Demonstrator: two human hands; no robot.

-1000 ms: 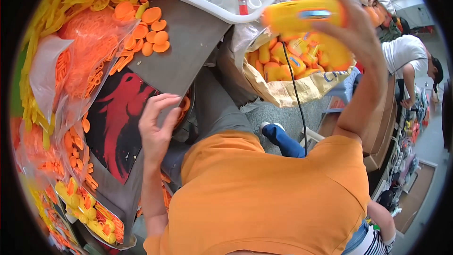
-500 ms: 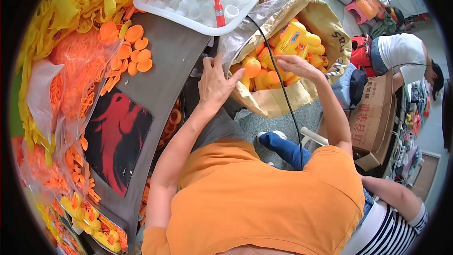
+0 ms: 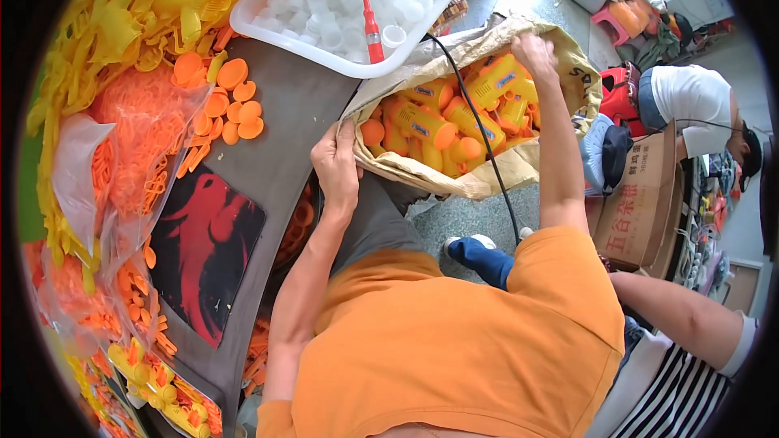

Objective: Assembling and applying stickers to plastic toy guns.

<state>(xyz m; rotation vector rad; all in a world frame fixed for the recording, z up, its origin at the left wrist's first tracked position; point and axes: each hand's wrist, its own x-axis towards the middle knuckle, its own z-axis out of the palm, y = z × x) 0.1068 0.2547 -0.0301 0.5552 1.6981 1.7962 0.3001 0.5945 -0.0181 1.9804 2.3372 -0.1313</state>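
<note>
Now that the left hand (image 3: 337, 166) grips the near rim of the sack (image 3: 462, 184) and the right hand (image 3: 535, 54) has moved to its far side, grip unclear, handling seems turned from the yellow-orange toys (image 3: 422, 123) inside to the sack itself.

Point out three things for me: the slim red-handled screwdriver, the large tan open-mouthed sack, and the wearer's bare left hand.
Red-handled screwdriver (image 3: 372, 28): head view, on its handle.
Tan open-mouthed sack (image 3: 469, 185): head view, on its near rim.
Bare left hand (image 3: 336, 165): head view, on its back.
</note>
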